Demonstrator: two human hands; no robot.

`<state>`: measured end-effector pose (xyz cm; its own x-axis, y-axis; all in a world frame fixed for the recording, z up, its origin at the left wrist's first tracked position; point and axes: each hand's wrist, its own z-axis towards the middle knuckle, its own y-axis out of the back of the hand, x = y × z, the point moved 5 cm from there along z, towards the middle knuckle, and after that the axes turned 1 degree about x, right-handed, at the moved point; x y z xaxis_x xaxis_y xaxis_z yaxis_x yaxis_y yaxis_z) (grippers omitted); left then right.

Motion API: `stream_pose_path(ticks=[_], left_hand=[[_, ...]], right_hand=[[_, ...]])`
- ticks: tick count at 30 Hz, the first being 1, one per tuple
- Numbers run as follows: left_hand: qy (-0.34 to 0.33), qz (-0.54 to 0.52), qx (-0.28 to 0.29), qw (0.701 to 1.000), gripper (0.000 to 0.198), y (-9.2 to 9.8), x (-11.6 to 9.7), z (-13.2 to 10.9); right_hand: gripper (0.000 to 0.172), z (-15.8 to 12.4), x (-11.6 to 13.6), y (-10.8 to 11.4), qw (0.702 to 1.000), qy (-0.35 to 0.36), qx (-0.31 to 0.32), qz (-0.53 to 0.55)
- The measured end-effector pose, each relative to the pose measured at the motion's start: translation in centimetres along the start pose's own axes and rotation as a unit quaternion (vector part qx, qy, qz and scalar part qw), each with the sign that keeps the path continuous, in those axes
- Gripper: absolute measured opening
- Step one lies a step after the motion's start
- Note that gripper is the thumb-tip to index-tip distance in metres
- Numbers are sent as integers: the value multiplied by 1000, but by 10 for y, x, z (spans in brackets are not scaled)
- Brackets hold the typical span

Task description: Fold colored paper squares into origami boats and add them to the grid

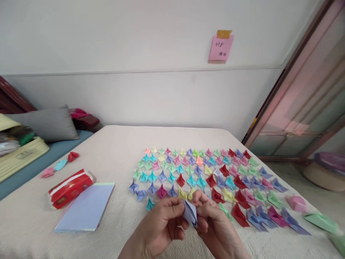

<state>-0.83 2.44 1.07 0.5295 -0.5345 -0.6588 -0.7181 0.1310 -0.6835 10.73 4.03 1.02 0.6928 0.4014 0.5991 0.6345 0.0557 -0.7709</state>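
Note:
A small folded piece of pale lavender paper (190, 213) is pinched between both my hands, low in the middle of the view. My left hand (161, 225) grips its left side with thumb and fingers closed. My right hand (212, 221) pinches its right side and top. Just beyond my hands, several rows of small folded paper shapes (205, 176) in many colours lie on the cream bed cover (121, 144).
A stack of square paper sheets (86, 208), lavender on top, lies at the left beside a red tissue pack (70, 189). Three loose folded pieces (60, 164) sit farther left. A grey pillow (48, 124) is at the back left. A pink note (220, 46) hangs on the wall.

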Motion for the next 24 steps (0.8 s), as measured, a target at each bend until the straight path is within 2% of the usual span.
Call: stream_pose_path(ticks=[6, 11, 14, 20, 24], left_hand=[[-27, -18, 33, 999, 15, -10, -4, -5], [-66, 21, 9, 998, 15, -8, -8, -4], [-91, 69, 16, 993, 18, -11, -11, -4], [-105, 123, 1, 987, 21, -13, -17, -7], [-100, 144, -3, 985, 17, -10, -14, -6]], right_hand=[[16, -4, 9, -1, 998, 34, -22, -44], [10, -6, 9, -3, 997, 5, -6, -72], [5, -7, 6, -4, 993, -19, -1, -113], [11, -12, 7, -9, 981, -19, 2, -194], [10, -14, 8, -9, 971, -15, -8, -238]])
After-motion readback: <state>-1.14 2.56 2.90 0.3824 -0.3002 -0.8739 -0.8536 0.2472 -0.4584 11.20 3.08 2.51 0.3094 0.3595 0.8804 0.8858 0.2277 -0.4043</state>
